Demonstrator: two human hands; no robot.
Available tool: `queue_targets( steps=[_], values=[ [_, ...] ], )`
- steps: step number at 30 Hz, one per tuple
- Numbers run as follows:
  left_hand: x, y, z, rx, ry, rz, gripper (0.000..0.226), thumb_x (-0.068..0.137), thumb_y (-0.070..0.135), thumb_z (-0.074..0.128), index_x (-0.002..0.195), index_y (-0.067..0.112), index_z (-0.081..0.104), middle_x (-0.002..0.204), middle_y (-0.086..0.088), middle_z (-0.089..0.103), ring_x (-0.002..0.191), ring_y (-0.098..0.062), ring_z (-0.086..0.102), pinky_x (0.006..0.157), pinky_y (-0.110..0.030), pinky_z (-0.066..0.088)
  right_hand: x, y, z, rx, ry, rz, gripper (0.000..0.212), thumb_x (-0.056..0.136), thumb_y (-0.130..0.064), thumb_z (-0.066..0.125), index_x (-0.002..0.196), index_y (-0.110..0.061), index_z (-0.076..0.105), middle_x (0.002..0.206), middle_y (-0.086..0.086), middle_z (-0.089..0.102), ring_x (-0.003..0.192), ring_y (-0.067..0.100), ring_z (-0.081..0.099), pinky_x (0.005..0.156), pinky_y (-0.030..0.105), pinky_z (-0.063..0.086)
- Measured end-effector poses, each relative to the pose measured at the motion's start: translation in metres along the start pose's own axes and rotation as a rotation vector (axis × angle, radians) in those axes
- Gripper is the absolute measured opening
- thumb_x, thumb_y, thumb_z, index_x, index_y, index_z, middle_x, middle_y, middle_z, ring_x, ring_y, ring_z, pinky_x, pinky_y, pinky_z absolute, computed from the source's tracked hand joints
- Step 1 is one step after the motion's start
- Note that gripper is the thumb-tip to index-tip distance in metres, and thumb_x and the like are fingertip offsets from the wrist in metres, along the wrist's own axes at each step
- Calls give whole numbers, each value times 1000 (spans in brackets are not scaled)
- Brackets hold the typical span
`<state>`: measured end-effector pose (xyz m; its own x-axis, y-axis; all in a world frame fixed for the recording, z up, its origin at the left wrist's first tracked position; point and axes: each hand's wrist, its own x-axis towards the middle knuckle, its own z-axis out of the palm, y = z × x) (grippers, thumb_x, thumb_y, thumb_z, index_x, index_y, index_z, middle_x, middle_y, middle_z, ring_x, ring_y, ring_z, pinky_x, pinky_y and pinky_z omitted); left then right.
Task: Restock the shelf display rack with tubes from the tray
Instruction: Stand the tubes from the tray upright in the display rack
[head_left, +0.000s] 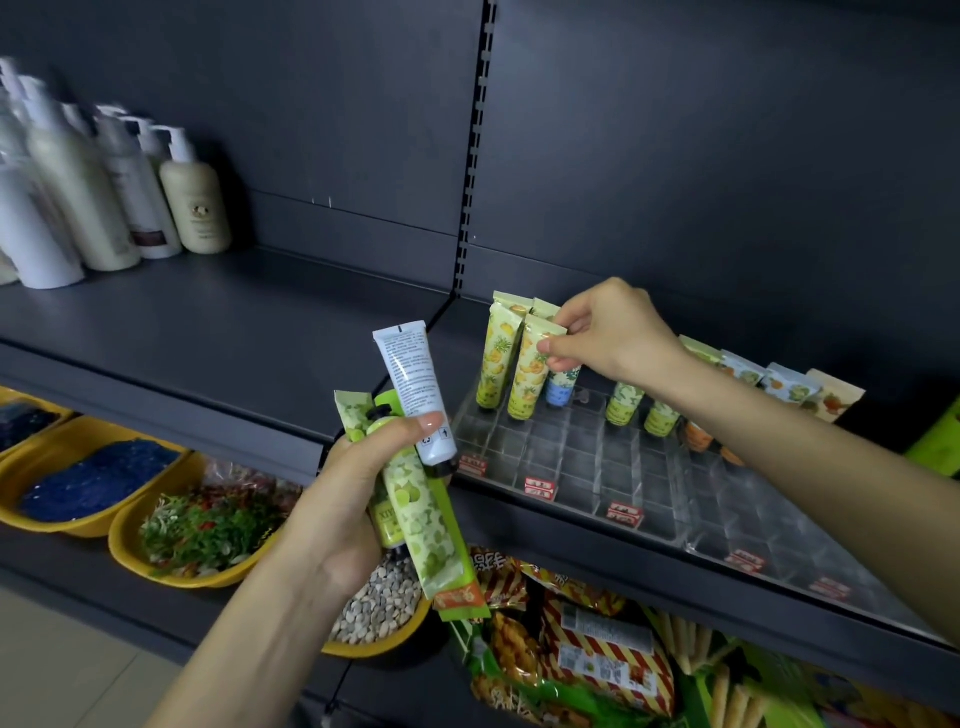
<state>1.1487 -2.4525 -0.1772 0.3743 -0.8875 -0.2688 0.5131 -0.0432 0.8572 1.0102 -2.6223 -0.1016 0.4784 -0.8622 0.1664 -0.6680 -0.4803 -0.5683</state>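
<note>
In the clear rack (597, 467), right hand (608, 332) pinches a yellow tube (525, 387) among neighbours (496, 358); left hand (343, 499) grips spares (423, 519).

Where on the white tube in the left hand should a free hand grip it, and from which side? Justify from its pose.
Pinch the white tube near its flat crimped end, coming from above. That end sticks up free of the left hand, whose thumb pins the cap end among the green tubes.
</note>
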Motion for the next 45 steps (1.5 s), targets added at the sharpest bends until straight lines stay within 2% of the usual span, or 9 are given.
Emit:
queue_targets(
  steps=[5,13,21,24,28,31,36,41,45],
  values=[
    [0,1,1,-7,-7,0,27,57,26,73,81,15,68,74,-7,63,69,-23,58,68,-34,48,0,-5,1,-18,-3,-11,24,80,-18,76,97,-5,69,72,2,73,56,-3,67,77,19,54],
    [-1,2,1,8,-14,-2,29,58,27,73,83,15,67,76,-7,63,69,-23,58,68,-34,49,0,-6,-2,-21,0,-12,25,79,-18,77,99,-6,68,74,4,73,55,-4,66,81,25,56],
    [-8,-1,9,43,-53,-26,47,54,24,82,98,12,69,75,-5,67,65,-18,64,60,-29,52,-11,-8,-27,35,41,-37,12,76,-19,79,84,-11,73,68,0,73,59,5,70,77,23,56],
    [-13,-5,15,72,-84,-25,63,52,31,81,111,12,67,87,-6,70,75,-19,66,61,-30,52,-28,-17,-42,171,40,-54,8,80,-19,75,84,-12,74,70,1,72,58,7,67,61,17,53],
    [-25,-8,33,108,-176,30,25,58,23,83,82,24,78,84,-4,74,73,-15,70,66,-31,52,-59,-30,-41,485,-245,50,18,85,-19,69,97,-6,71,80,7,67,57,7,60,51,15,48],
    [-34,-12,48,125,-242,49,25,59,20,82,82,30,78,84,1,75,76,-11,71,64,-26,52,-75,-30,-35,582,-371,104,22,86,-20,67,99,-3,70,78,5,67,54,6,58,48,15,46],
    [-46,-25,70,128,-241,33,39,54,18,85,89,30,76,94,4,76,80,-7,71,70,-31,50,-94,-13,-41,573,-349,117,24,80,-23,72,97,-5,71,73,5,66,52,5,54,46,15,43],
    [-58,-35,94,169,-319,33,23,59,22,74,76,38,77,83,6,76,75,-6,71,75,-32,49,-113,7,-48,513,-289,125,23,80,-24,72,99,-11,69,64,1,61,42,3,47,38,16,36],
    [-63,-41,110,170,-384,-5,22,63,22,72,72,42,76,80,9,76,72,-3,70,70,-30,48,-123,27,-67,621,-303,185,32,76,-24,72,101,-4,67,80,22,65,45,6,51,41,17,41]
  ],
)
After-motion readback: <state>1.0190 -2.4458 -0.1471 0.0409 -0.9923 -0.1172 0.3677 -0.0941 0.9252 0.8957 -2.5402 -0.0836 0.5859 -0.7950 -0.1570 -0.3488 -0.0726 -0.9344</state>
